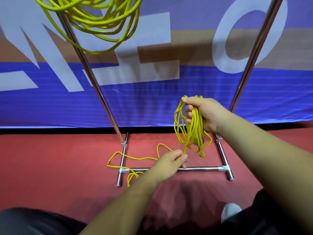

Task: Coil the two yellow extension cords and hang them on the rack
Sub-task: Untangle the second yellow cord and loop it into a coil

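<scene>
Above red floor, right hand (205,114) grips coil (191,131) — left hand (171,161) pinches cord.

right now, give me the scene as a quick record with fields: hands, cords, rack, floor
right hand: shut on the coiled bundle, held above the rack base
left hand: pinching the loose cord below the bundle
hung coil: already up on the rack, top left
rack: chrome poles and floor frame
loose cord: trails on the red floor across the frame
backdrop: blue banner
</scene>
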A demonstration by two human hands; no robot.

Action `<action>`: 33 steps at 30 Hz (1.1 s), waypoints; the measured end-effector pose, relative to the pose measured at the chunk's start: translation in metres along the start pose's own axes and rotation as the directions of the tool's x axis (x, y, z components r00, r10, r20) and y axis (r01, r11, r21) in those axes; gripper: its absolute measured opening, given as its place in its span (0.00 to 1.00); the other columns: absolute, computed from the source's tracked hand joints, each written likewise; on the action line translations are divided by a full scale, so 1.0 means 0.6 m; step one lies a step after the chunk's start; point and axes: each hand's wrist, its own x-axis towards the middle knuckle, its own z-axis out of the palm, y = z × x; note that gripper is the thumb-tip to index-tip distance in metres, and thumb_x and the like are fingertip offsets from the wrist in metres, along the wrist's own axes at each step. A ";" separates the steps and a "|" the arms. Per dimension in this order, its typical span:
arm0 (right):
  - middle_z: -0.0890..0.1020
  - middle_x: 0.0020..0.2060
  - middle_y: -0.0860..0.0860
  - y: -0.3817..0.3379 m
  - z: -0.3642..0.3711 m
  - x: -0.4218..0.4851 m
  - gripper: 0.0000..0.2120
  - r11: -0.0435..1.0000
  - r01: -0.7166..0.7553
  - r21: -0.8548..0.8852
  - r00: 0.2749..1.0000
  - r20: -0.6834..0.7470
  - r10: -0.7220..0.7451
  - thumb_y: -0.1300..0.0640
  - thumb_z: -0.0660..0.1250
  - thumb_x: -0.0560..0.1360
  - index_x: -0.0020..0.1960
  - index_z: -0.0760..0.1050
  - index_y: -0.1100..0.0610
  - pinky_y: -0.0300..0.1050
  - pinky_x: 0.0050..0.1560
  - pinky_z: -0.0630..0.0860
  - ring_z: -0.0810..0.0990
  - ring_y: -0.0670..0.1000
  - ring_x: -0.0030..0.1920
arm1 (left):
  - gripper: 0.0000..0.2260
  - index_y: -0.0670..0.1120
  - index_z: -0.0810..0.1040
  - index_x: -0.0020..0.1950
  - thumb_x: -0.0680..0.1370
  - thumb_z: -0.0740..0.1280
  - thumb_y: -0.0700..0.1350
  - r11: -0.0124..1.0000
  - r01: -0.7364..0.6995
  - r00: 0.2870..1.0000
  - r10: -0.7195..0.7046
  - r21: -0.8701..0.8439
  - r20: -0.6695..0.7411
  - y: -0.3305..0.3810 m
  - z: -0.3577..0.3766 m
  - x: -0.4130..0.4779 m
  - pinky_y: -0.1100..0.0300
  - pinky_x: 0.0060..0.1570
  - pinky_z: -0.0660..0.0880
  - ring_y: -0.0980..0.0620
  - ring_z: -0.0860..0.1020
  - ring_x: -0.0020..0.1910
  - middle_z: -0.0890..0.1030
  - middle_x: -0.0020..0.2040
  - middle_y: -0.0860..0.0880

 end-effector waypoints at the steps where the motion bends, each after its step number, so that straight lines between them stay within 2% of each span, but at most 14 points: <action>1: 0.73 0.28 0.47 0.000 0.000 0.002 0.11 1.000 0.003 0.011 1.000 -0.010 -0.003 0.52 0.73 0.81 0.43 0.76 0.54 0.42 0.29 0.74 0.71 0.47 0.26 | 0.11 0.47 0.79 0.50 0.84 0.65 0.53 1.000 0.001 1.000 -0.001 0.030 0.006 -0.006 0.000 0.003 0.59 0.47 0.74 0.59 0.77 0.41 0.84 0.41 0.53; 3: 0.70 0.27 0.45 -0.004 -0.001 0.005 0.10 1.000 -0.002 0.020 0.999 -0.033 0.003 0.50 0.71 0.82 0.44 0.77 0.53 0.38 0.26 0.69 0.66 0.45 0.23 | 0.08 0.50 0.80 0.50 0.80 0.68 0.53 0.991 0.003 0.998 -0.010 0.134 0.055 -0.028 -0.003 0.011 0.60 0.46 0.73 0.59 0.76 0.40 0.82 0.40 0.56; 5: 0.68 0.27 0.44 -0.013 -0.002 0.004 0.12 1.000 -0.018 0.005 0.999 -0.029 0.018 0.49 0.69 0.83 0.44 0.76 0.53 0.37 0.24 0.64 0.63 0.44 0.21 | 0.04 0.49 0.82 0.51 0.78 0.70 0.47 0.947 -0.026 0.993 -0.012 0.320 0.116 -0.064 -0.011 0.016 0.59 0.51 0.75 0.56 0.80 0.45 0.84 0.45 0.55; 8: 0.67 0.27 0.45 -0.022 -0.002 -0.001 0.14 0.997 -0.030 -0.066 1.000 -0.007 0.030 0.46 0.68 0.83 0.45 0.75 0.54 0.38 0.22 0.62 0.61 0.44 0.20 | 0.09 0.51 0.82 0.50 0.76 0.67 0.39 0.868 0.079 0.984 -0.147 0.491 0.102 -0.128 -0.024 0.013 0.55 0.56 0.77 0.50 0.82 0.50 0.84 0.46 0.54; 11: 0.66 0.27 0.46 -0.020 -0.003 -0.007 0.14 0.986 -0.052 -0.161 0.998 0.034 0.059 0.45 0.68 0.83 0.46 0.75 0.54 0.38 0.21 0.60 0.59 0.44 0.20 | 0.16 0.62 0.79 0.45 0.74 0.61 0.40 0.825 0.174 0.971 -0.235 0.538 0.045 -0.190 -0.035 0.012 0.53 0.51 0.79 0.51 0.81 0.46 0.82 0.45 0.57; 13: 0.65 0.27 0.46 -0.016 -0.003 -0.011 0.14 0.967 -0.069 -0.243 0.994 0.062 0.087 0.46 0.68 0.83 0.45 0.75 0.54 0.38 0.22 0.59 0.59 0.44 0.20 | 0.16 0.58 0.82 0.50 0.77 0.62 0.38 0.837 0.185 0.972 -0.232 0.515 0.028 -0.192 -0.042 0.014 0.58 0.45 0.77 0.51 0.80 0.43 0.82 0.47 0.54; 16: 0.66 0.28 0.46 -0.015 -0.006 -0.012 0.14 0.938 -0.089 -0.334 0.991 0.061 0.116 0.45 0.70 0.82 0.46 0.77 0.55 0.39 0.22 0.59 0.59 0.44 0.22 | 0.13 0.47 0.85 0.54 0.79 0.63 0.34 0.887 0.177 0.984 -0.151 0.427 -0.093 -0.166 -0.056 0.024 0.60 0.44 0.69 0.50 0.78 0.47 0.81 0.48 0.50; 19: 0.67 0.28 0.46 -0.019 -0.010 -0.008 0.14 0.940 -0.096 -0.328 0.994 0.009 0.105 0.46 0.72 0.81 0.47 0.78 0.56 0.39 0.22 0.60 0.60 0.45 0.22 | 0.21 0.41 0.87 0.54 0.72 0.59 0.25 0.965 0.170 0.973 -0.132 0.198 -0.190 -0.130 -0.083 0.040 0.72 0.51 0.71 0.49 0.81 0.56 0.85 0.54 0.46; 21: 0.68 0.28 0.47 -0.018 -0.014 -0.003 0.12 0.943 -0.075 -0.324 0.997 -0.043 0.064 0.47 0.73 0.80 0.47 0.78 0.56 0.39 0.22 0.61 0.61 0.45 0.22 | 0.23 0.41 0.87 0.56 0.72 0.60 0.25 0.987 0.162 0.964 -0.154 0.020 -0.215 -0.083 -0.115 0.047 0.74 0.57 0.72 0.49 0.82 0.61 0.86 0.57 0.47; 24: 0.69 0.28 0.49 -0.012 -0.024 0.007 0.11 0.932 -0.018 -0.361 0.992 -0.126 -0.030 0.49 0.74 0.79 0.47 0.78 0.56 0.40 0.25 0.64 0.63 0.48 0.23 | 0.15 0.43 0.89 0.52 0.68 0.71 0.39 0.944 0.114 0.940 -0.203 -0.310 -0.274 0.024 -0.175 0.050 0.62 0.62 0.78 0.50 0.85 0.56 0.88 0.53 0.46; 27: 0.71 0.26 0.50 -0.007 -0.031 0.014 0.14 0.910 0.016 -0.415 0.970 -0.213 -0.115 0.52 0.76 0.77 0.39 0.76 0.57 0.42 0.26 0.68 0.66 0.50 0.23 | 0.13 0.38 0.86 0.52 0.71 0.74 0.43 0.882 0.005 0.918 -0.191 -0.471 -0.348 0.111 -0.229 0.052 0.56 0.49 0.81 0.50 0.84 0.42 0.86 0.46 0.42; 29: 0.70 0.22 0.51 -0.006 -0.031 0.016 0.18 0.907 0.037 -0.419 0.954 -0.255 -0.157 0.54 0.76 0.78 0.35 0.72 0.57 0.41 0.25 0.69 0.67 0.50 0.20 | 0.10 0.39 0.80 0.54 0.75 0.74 0.41 0.917 0.064 0.897 -0.226 -0.393 -0.380 0.152 -0.257 0.049 0.56 0.34 0.75 0.49 0.76 0.32 0.79 0.38 0.43; 30: 0.70 0.21 0.51 -0.006 -0.030 0.015 0.19 0.910 0.045 -0.411 0.948 -0.270 -0.169 0.55 0.76 0.78 0.34 0.71 0.58 0.41 0.24 0.70 0.68 0.50 0.20 | 0.07 0.41 0.78 0.50 0.76 0.73 0.40 0.941 0.179 0.888 -0.281 -0.289 -0.365 0.166 -0.270 0.045 0.58 0.30 0.70 0.48 0.72 0.29 0.76 0.33 0.44; 33: 0.70 0.21 0.53 -0.006 -0.027 0.014 0.18 0.923 0.046 -0.383 0.938 -0.301 -0.171 0.56 0.75 0.77 0.33 0.72 0.58 0.41 0.24 0.72 0.69 0.52 0.21 | 0.09 0.39 0.76 0.39 0.77 0.72 0.40 0.864 0.494 0.862 -0.472 0.099 -0.184 0.189 -0.300 0.019 0.62 0.26 0.65 0.48 0.69 0.23 0.71 0.26 0.44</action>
